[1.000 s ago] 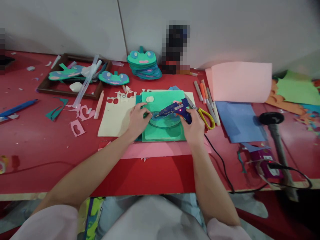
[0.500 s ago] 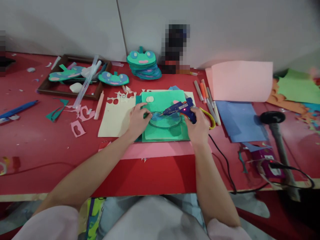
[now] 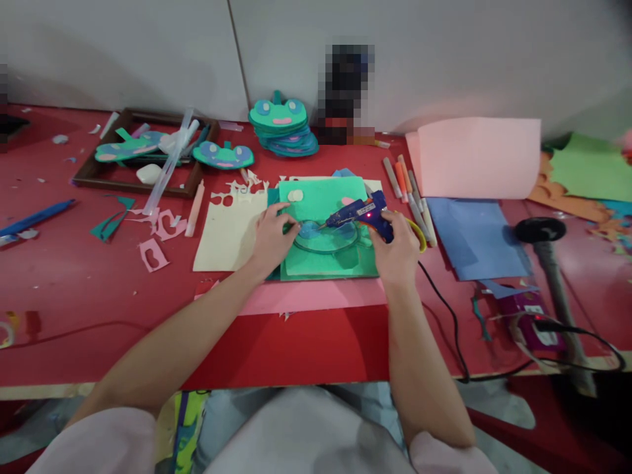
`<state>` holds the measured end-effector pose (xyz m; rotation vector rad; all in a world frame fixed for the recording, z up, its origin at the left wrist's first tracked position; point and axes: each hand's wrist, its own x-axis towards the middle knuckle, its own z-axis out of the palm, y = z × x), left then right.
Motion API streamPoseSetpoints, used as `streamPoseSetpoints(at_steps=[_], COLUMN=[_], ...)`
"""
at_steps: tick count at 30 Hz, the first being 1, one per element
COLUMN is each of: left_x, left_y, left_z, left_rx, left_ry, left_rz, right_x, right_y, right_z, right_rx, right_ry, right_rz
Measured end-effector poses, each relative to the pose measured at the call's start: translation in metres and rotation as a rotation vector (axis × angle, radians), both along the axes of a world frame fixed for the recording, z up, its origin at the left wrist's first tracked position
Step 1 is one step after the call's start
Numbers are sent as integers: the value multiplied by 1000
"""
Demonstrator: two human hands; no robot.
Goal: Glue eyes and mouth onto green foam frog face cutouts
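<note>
My right hand (image 3: pixel 396 248) is wrapped round the handle of a blue hot glue gun (image 3: pixel 359 212), its small light glowing red. The nozzle points left, over the blue part of a green and blue foam cutout (image 3: pixel 326 245). At the left end of that cutout, my left hand (image 3: pixel 276 238) pinches its edge between thumb and finger. Under the cutout lies a stack of green foam sheets (image 3: pixel 311 266). Two small cream ovals (image 3: pixel 295 195) and a pink piece (image 3: pixel 347 201) rest near the top of the sheets. Yellow scissor handles (image 3: pixel 419 236) show behind my right hand.
Finished frog-like cutouts (image 3: pixel 281 118) are stacked at the back. A brown frame (image 3: pixel 138 191) holds glue sticks and pieces. Markers (image 3: pixel 405 184), pink sheets (image 3: pixel 478 158) and blue sheets (image 3: pixel 476 240) lie rightward, with a hammer-shaped tool (image 3: pixel 550 263) and a black cord (image 3: pixel 451 316).
The glue gun and my right hand have shifted slightly to the right, drawing the nozzle along the cutout. My left hand stays at the cutout's left end.
</note>
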<state>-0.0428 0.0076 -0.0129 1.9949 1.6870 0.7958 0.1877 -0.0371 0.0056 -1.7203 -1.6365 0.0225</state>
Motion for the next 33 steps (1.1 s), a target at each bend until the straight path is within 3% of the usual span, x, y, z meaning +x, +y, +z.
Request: streamPoseSetpoints(at_steps=[26, 33], left_x=[1, 1], left_y=[-1, -1], left_z=[1, 2], left_rx=[-3, 9], left_ry=[-14, -12], left_rz=[1, 4], right_x=[-3, -4], right_y=[2, 4], right_z=[0, -6], right_rx=[-90, -36], right_ry=[34, 142], right_rz=[-102, -102])
